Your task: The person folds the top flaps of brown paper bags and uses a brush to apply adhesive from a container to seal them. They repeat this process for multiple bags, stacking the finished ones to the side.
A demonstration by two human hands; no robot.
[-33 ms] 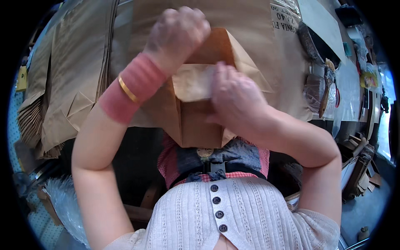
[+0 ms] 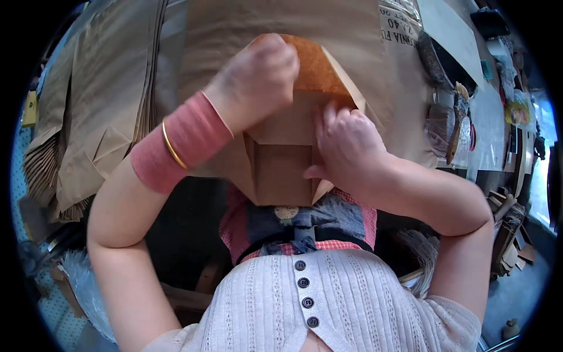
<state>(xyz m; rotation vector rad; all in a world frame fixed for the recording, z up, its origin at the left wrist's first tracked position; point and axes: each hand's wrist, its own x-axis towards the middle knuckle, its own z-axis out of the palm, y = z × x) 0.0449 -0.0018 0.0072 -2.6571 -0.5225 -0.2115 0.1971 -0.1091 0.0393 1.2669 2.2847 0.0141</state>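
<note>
A brown paper bag (image 2: 284, 164) lies in front of me with its folded end toward my body. Its flaps are partly spread, and a darker orange-brown panel (image 2: 319, 67) shows at the far side. My left hand (image 2: 258, 76), with a pink wristband (image 2: 190, 138) and gold bangle at the wrist, is curled into a fist over the bag's far left part; what its fingers hold, if anything, is hidden. On the right flap my right hand (image 2: 349, 138) bends its fingers over the paper, its thumb sticking out toward the bag's middle.
Large brown paper (image 2: 223, 23) covers the table under the bag. Stacked folded paper bags (image 2: 105, 105) stand at the left. To the right are a brush (image 2: 460, 117), a dark trough-like container (image 2: 437, 58) and white sheets. Clear plastic film (image 2: 91, 293) lies lower left.
My left hand has come down a little toward me. The right hand has shifted right and slightly nearer. A pale piece between them no longer shows; brown paper and more orange-brown panel do.
</note>
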